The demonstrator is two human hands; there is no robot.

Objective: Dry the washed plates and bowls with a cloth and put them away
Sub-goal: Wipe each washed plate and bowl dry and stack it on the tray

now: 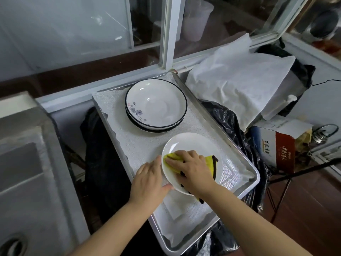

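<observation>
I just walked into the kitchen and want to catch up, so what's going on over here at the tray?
A person is drying a plain white plate over a metal tray lined with a white mat. The left hand steadies the plate by its near rim, while the right hand presses a yellow cloth against its face. Farther back on the tray sits a stack of dark-rimmed bowls with a floral print, which no hand is touching.

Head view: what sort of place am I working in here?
Probably a home kitchen's dish-drying corner by a window: a steel sink, a lined metal tray holding stacked floral bowls, and a white plate being wiped.
</observation>
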